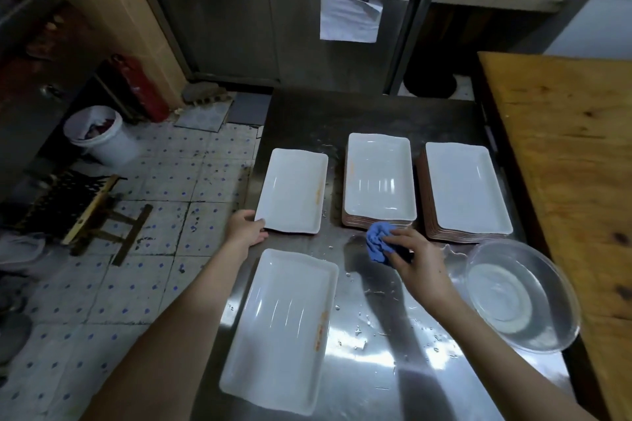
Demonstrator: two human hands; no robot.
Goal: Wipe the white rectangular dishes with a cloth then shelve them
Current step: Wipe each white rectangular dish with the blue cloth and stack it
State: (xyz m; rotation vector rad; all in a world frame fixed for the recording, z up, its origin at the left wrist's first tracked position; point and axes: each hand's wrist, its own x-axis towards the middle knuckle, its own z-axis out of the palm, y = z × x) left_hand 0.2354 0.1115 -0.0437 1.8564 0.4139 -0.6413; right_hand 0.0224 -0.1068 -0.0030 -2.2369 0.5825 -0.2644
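Two hands: left hand (248,227) pinching corner of white dish (292,190) at 10 o'clock, right hand (420,261) clutching blue cloth (376,243). Wiping step starting, seemingly; next, drawing it closer.

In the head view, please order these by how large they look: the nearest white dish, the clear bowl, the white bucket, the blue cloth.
1. nearest white dish, though nearness to the camera enlarges it
2. clear bowl
3. white bucket
4. blue cloth

On a wet steel table (376,318), the left hand (247,226) grips the near corner of a white dish (292,191); the right hand (419,258) holds a blue cloth (378,241) beside two dish stacks (379,178), with a glass bowl (519,294) near the right edge
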